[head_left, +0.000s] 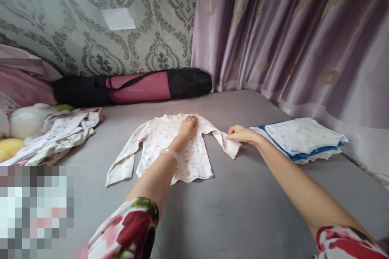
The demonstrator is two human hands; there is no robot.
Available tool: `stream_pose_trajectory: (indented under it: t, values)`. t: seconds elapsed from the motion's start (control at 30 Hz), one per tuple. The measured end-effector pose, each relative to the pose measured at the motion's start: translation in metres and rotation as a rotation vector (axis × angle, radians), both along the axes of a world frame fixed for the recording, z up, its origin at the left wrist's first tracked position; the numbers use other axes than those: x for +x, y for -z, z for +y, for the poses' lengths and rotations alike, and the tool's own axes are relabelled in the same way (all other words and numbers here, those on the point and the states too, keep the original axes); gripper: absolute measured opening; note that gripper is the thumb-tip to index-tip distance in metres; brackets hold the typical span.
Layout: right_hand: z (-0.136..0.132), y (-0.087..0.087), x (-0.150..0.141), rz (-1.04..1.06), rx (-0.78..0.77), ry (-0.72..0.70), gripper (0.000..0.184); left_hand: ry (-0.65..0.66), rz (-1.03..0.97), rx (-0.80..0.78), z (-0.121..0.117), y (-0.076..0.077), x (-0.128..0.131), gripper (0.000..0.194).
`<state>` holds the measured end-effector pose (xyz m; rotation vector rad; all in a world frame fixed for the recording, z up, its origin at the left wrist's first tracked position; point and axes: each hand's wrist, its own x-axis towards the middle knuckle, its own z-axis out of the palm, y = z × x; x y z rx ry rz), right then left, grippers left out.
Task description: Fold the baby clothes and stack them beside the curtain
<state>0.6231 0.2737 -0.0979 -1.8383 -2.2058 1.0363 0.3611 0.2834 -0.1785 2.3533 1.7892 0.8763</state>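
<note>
A small white long-sleeved shirt (194,157) with a faint print lies spread on the grey sheet, its collar away from me and both sleeves out to the sides. My left hand (189,126) rests flat on the upper part of it, just below the collar, palm down. My right hand (238,134) pinches the edge of the right-side sleeve near the cuff, and that sleeve looks a little twisted. The left-side sleeve (123,165) lies bent downward on the sheet, untouched.
A stack of folded clothes (306,137), white with blue, sits to the right. Rumpled clothes (69,129) and a white plush toy (30,119) lie at left. A long black-and-pink bag (139,87) lies along the wall; a purple curtain (258,28) hangs behind. The lower left corner is pixelated.
</note>
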Motion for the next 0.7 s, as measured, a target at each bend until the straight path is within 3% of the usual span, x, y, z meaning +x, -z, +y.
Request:
stream_pose_trajectory:
  t: [0.2,0.4,0.53,0.7]
  values:
    - [0.044,-0.017,0.019,0.109,0.155,0.132,0.005,0.001,-0.017,-0.021,-0.001,-0.001,0.0,0.033]
    - [0.077,-0.026,0.05,0.076,0.248,-0.02,0.019,-0.028,-0.01,-0.049,-0.006,-0.005,0.003,0.041]
    - [0.082,-0.016,0.053,-0.136,0.256,0.032,0.018,-0.061,0.059,-0.105,-0.012,-0.014,0.008,0.042]
    - [0.075,0.004,0.036,-0.362,0.282,0.146,0.02,-0.08,0.122,-0.136,-0.015,-0.017,0.013,0.047]
